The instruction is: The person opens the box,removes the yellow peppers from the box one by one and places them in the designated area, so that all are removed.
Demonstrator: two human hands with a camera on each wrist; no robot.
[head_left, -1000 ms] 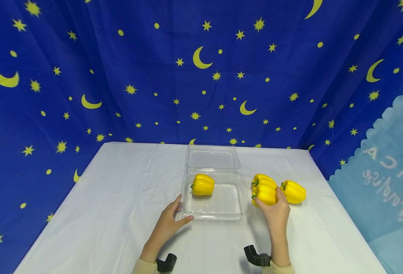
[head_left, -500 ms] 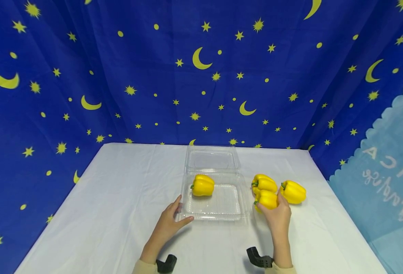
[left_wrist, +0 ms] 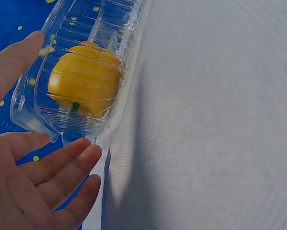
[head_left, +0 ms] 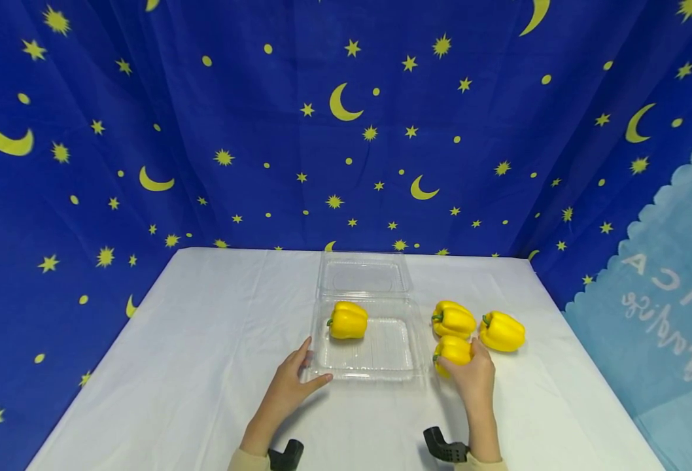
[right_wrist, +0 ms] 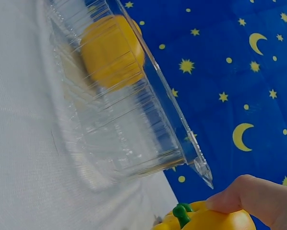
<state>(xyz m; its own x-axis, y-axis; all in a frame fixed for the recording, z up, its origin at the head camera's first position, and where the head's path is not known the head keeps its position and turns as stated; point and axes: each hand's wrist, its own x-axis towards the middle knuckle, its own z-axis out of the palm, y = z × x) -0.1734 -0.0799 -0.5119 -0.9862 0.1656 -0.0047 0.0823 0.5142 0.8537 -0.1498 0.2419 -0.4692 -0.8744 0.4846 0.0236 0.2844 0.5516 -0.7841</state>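
My right hand [head_left: 472,376] grips a yellow bell pepper [head_left: 453,351], thumb on the left side and fingers on the far right. In the right wrist view the thumb lies over this pepper [right_wrist: 220,221], beside its green stem. An opened clear plastic clamshell container [head_left: 369,376] lies to the left, its lid [head_left: 365,277] folded back. Another yellow bell pepper [head_left: 348,320] rests in the left part of its base. At the container's front left corner is my left hand [head_left: 290,386], thumb and fingers spread. The left wrist view shows those fingertips [left_wrist: 91,152] right by the container wall.
Two more yellow bell peppers lie on the white-covered table, one just behind the held pepper [head_left: 454,318] and one to its right [head_left: 501,331]. A blue curtain [head_left: 234,118] with stars and moons stands behind the table. Light blue fabric [head_left: 670,307] hangs at the right.
My right hand has drawn the gripped pepper toward me, away from the pepper behind it, then slightly left. The left hand and the container stay in place.
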